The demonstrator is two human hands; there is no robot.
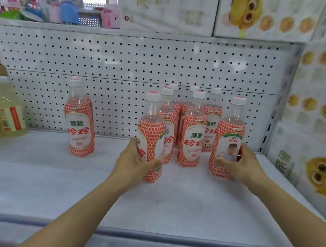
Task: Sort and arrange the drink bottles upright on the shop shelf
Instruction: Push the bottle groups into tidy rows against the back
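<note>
The placing step is in hand: each of the hands holds a bottle at the edge of the cluster of upright bottles [192, 139], which stands against the pegboard back [125, 57] of the shelf [48, 181]. The left hand [133, 160] has fingers and thumb curled round the lower body of the left bottle [152, 134], which leans slightly just in front of the cluster's left side; whether its base touches the shelf I cannot tell. The right hand [243, 166] wraps the waist of the right bottle [230, 131], upright just right of the cluster, its label turned to a photo panel. Next, I judge, each needs setting into the rows and twisting so its label faces front like the cluster's. Two more bottles [79, 125] stand well apart to the cluster's left, probably to be brought in too. All are clear plastic, white-capped, sleeved in a red-and-white scale pattern, holding pale liquid.
</note>
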